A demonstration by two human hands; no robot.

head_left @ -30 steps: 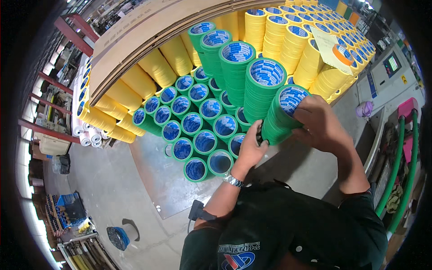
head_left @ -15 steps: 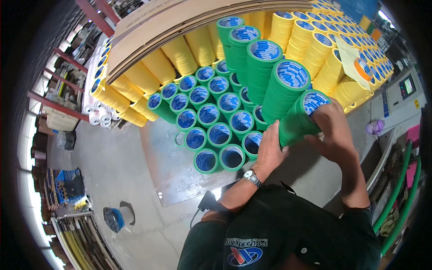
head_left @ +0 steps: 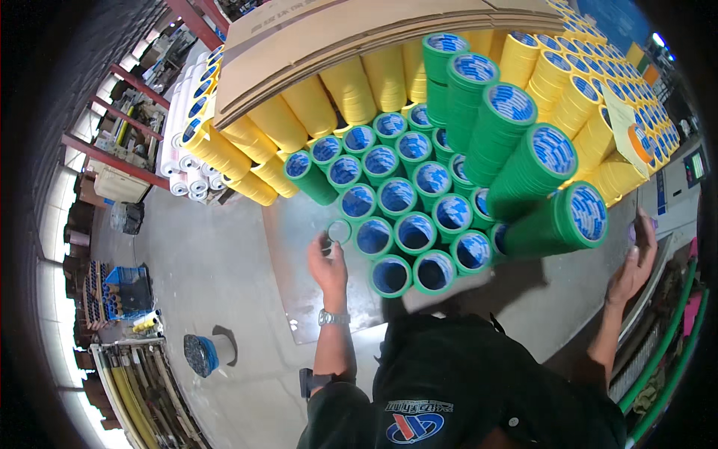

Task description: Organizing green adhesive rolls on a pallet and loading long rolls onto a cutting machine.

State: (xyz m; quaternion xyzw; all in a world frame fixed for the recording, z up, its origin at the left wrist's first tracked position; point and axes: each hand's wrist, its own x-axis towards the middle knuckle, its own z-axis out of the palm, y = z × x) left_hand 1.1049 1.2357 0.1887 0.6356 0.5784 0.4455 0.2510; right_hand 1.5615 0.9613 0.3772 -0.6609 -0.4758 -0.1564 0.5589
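Observation:
My left hand (head_left: pixel 327 268) reaches over the metal sheet at the left edge of the green tape stacks. Its thumb and fingers close on the lower rim of a thin pale-green ring (head_left: pixel 349 238). My right hand (head_left: pixel 633 263) is empty at the right, its fingers apart. Beside it, a tall stack of green tape rolls (head_left: pixel 550 224) with blue-printed cores leans outward, and the hand does not touch it. Shorter green tape stacks (head_left: pixel 396 196) stand in close rows in the middle, with taller green stacks (head_left: pixel 501 135) behind them on the right.
Yellow tape stacks (head_left: pixel 310 108) line the back, with flat cardboard sheets (head_left: pixel 321 34) on top. A metal sheet (head_left: pixel 288 262) lies under the green rolls. White rolls (head_left: pixel 183 150) lie at the back left. A wire spool (head_left: pixel 209 355) stands on the left floor. Green hoses (head_left: pixel 662 359) run at the right.
My right hand has let go of the green tape stack and moved right. My left hand has left that stack, swung left and taken hold of the thin ring. The view has shifted.

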